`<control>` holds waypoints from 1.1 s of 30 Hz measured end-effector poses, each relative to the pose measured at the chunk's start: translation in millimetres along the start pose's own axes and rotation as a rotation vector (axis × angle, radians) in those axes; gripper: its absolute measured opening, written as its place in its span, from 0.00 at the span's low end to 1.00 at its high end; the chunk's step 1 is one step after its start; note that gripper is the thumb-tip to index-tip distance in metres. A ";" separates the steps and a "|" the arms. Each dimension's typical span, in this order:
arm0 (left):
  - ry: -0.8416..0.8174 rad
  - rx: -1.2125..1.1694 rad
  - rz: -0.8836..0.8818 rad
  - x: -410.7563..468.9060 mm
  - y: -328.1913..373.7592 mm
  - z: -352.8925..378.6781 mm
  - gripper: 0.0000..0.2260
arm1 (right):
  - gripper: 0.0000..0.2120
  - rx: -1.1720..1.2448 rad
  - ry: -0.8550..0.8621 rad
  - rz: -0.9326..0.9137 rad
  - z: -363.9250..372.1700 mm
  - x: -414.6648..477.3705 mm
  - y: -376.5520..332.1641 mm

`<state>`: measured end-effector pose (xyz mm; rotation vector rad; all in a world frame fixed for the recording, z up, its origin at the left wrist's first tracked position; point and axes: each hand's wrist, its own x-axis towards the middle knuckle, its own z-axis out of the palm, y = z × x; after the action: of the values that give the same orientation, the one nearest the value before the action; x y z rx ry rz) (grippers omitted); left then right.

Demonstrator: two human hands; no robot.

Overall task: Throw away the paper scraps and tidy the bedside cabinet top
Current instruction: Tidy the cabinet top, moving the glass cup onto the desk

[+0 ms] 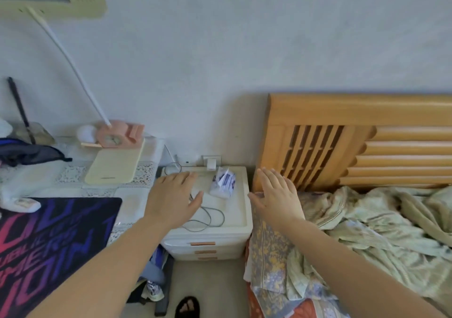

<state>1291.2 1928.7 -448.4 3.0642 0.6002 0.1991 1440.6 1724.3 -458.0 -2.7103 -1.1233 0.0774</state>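
Observation:
A white plastic bedside cabinet (241, 210) with three drawers stands between the desk and the bed. On its top lie a white and blue tissue pack (223, 183) with a tissue sticking up, and a looped grey cable (208, 217). My left hand (172, 199) hovers flat over the left part of the top, fingers spread, holding nothing. My right hand (276, 196) is raised beside the cabinet's right edge, above the bedding, fingers apart and empty. Whatever lies under my left hand is hidden.
A desk at left carries a pink and green lamp (115, 156), a dark mouse mat (49, 242) and a dark pouch (29, 153). A charger (210, 163) sits in the wall socket behind the cabinet. A wooden headboard (354, 141) and rumpled bedding (367, 234) lie right.

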 end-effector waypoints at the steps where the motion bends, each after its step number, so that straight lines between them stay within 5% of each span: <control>1: -0.042 -0.010 0.014 6.0 -3.8 19.3 0.25 | 0.31 -0.008 -0.037 0.020 20.0 5.5 4.3; 11: -0.332 -0.171 0.104 55.4 -35.0 182.5 0.24 | 0.29 0.060 -0.263 0.234 164.0 56.9 21.0; 18: -0.392 -0.281 0.102 70.7 -22.5 262.3 0.24 | 0.30 0.082 -0.320 0.194 233.4 82.5 35.7; 25: -0.341 -0.247 0.089 76.8 -23.1 305.9 0.20 | 0.33 0.032 -0.262 0.106 286.9 94.3 41.7; 33: -0.318 -0.239 0.045 72.6 -21.5 331.2 0.20 | 0.28 0.052 -0.064 0.240 318.4 76.0 26.4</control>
<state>1391.8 1979.9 -768.8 2.7938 0.4523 -0.1998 1472.5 1813.6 -772.5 -2.8001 -0.7946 0.2274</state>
